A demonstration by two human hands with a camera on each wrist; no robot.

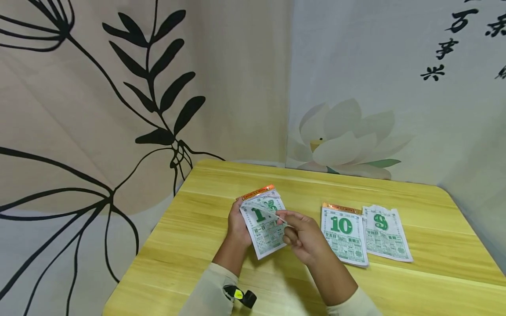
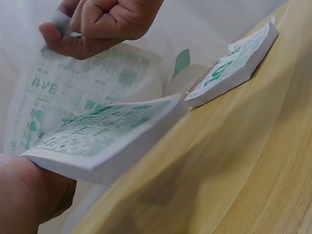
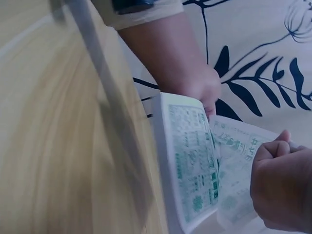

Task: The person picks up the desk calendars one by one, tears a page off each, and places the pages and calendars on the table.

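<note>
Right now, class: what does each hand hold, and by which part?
Left hand grips the calendar pad by its left edge; right hand pinches the top sheet by its lifted end.

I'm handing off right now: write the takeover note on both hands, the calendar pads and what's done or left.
Left hand: grips the calendar pad, raised off the table.
Right hand: pinches the pad's top page, peeled up and back.
Second pad, showing 10, lies flat to the right; a loose page lies beside it.
Done: one page lies loose.
Left: the pinched page appears not yet torn off.
</note>
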